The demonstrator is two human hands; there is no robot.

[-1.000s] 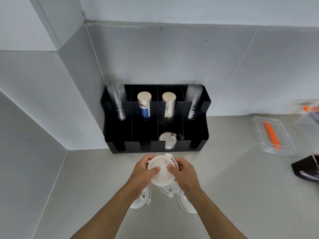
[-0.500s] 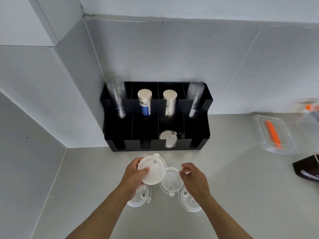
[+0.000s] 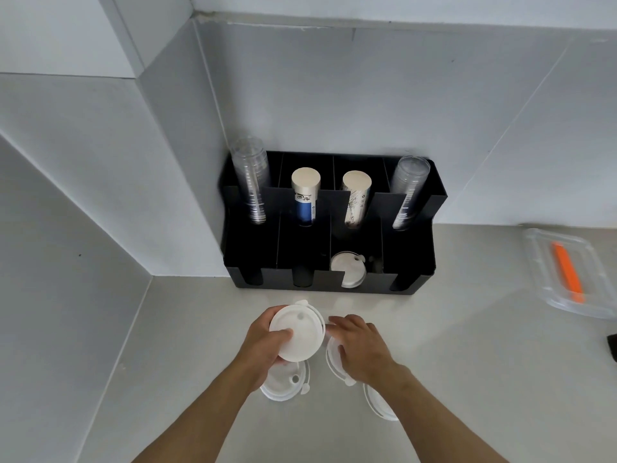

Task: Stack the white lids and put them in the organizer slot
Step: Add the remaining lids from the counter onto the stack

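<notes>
I see a gray counter (image 3: 467, 379) with a black organizer (image 3: 329, 228) pushed against the wall, and that is the biggest thing here. Its back slots hold clear cups and paper cups, and one front slot already has a white lid in the slot (image 3: 347, 269). Off to the right sits a clear box (image 3: 567, 272) with something orange inside. Closer to me, my left hand (image 3: 263, 342) is curled around a small stack of lids (image 3: 297, 332), thumb on top and fingers underneath, held up just above the counter. My right hand (image 3: 362, 349) is bent down over the next lid (image 3: 334, 357); its fingers touch that lid, but I cannot tell if they have pinched it yet. Two more loose lids lie flat, one lid under the left hand (image 3: 283, 382) and one lid by the right arm (image 3: 379, 404). I think I am in the middle of stacking. Next I should lift the lid under my right hand, line it up, and press it onto the stack, and then get the last two before sliding them all into the slot with the lid in it
</notes>
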